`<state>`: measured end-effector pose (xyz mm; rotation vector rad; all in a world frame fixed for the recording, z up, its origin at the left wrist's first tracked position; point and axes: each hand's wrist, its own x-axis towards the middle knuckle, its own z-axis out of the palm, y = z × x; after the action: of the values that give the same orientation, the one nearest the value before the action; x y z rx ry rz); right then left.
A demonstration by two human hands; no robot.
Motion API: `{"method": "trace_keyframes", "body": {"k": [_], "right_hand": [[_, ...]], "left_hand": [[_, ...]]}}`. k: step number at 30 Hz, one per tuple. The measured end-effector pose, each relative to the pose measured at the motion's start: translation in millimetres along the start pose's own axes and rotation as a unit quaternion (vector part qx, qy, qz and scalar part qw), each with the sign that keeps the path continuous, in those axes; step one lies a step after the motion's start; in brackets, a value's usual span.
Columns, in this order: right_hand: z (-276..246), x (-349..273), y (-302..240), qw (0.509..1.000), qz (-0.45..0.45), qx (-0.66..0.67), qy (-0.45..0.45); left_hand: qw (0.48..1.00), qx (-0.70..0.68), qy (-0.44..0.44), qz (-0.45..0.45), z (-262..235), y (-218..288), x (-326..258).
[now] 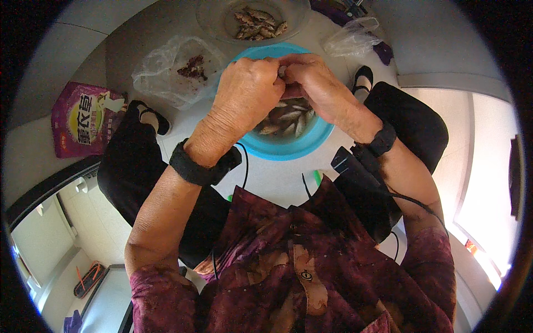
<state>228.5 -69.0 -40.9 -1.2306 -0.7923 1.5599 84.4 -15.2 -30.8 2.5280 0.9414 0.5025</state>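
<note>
Curled fingers [300,67] of the left hand [250,89] and right hand [317,86] mostly hide a small pale thing [282,71], its kind unclear. The round light-blue plastic basin [283,155] has its far side partly covered; the picture's top edge cuts off a round clear plastic bowl [214,23].

Home interior, to judge from where I stood; the exact room could not be told. A blue basin [264,153] of small fish [290,115] sat on the pale floor [189,133], with a clear bowl [210,28] of more fish [258,25] beyond it. Thin plastic bags [158,77] lay to either side, a purple packet [66,122] at left. Dress was everyday: patterned shirt [255,261], black shoes [363,74].
</note>
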Motion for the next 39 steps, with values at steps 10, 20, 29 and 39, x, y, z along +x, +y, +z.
{"method": "trace_keyframes", "body": {"k": [10,20,29,39], "right_hand": [[-11.9,1.4,-9.7,0.993,-0.001,0.09,-0.075],[-12.1,-0.6,-10.6,0.993,-0.036,0.103,-0.044],[-13.9,-3.2,-13.3,0.99,-0.04,0.126,-0.042],[-16.9,-2.3,-13.4,0.987,-0.059,0.137,-0.062]], "left_hand": [[0.985,-0.158,0.032,-0.056,-14.8,-9.4,5.7],[0.913,-0.382,-0.014,-0.143,-21.9,-13.6,2.3],[0.837,-0.501,-0.076,-0.206,-27.7,-14.5,2.5],[0.739,-0.62,-0.078,-0.254,-33.8,-6.9,3.7]]}}
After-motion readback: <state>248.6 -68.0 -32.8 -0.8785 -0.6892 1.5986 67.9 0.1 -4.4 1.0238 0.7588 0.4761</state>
